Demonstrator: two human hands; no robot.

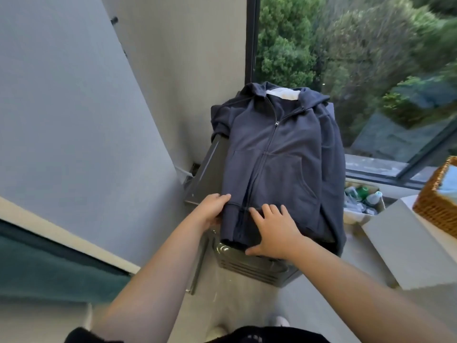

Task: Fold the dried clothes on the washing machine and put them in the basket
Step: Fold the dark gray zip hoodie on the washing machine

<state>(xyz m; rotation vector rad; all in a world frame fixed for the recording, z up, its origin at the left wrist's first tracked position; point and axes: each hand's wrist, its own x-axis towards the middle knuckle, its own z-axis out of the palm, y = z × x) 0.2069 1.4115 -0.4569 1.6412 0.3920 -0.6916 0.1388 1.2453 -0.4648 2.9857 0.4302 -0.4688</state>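
Observation:
A dark blue zip hoodie [277, 154] lies front up on the grey washing machine [210, 174], hood at the far end by the window, its right side hanging over the machine's edge. My left hand [212, 209] grips the hem at its near left corner, thumb on top of the cloth. My right hand [274, 231] presses flat on the hem beside the zip, fingers spread. A wicker basket [435, 209] with pale blue cloth inside stands at the right edge on a white surface.
A wall runs along the left, close to the machine. A large window with a dark frame [252, 45] is behind it. A bin of bottles [363, 199] sits on the floor between the machine and the white counter [400, 246].

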